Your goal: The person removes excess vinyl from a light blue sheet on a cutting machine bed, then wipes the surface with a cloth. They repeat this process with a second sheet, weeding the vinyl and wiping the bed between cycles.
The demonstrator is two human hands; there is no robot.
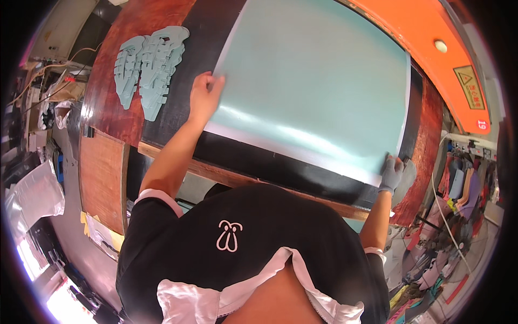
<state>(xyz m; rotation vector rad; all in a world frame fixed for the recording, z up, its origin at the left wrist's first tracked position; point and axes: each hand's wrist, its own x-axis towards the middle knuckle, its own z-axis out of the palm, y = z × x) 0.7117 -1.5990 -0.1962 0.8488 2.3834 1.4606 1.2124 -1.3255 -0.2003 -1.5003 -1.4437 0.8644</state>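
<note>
A large pale green sheet (315, 86) of glossy, flexible-looking material with whitish edges lies across the black board in front of me. My left hand (205, 100), bare, is at the sheet's left edge, its fingers bent and closed on that edge. At the near right corner, my right hand (392, 173) wears a grey glove and has its fingers curled over the sheet's edge; the fingertips are partly hidden. Left of my left hand, two stacks of cut pale green pieces (156, 73), shaped like shoe uppers, lie side by side.
An orange machine arm (421, 40) with a yellow warning label spans the far right. The black board (253, 159) rests on a reddish-brown table (108, 102) with a wooden front edge. A rounded grey piece (408, 181) lies beside my right hand. Coloured scraps (458, 181) hang at the right.
</note>
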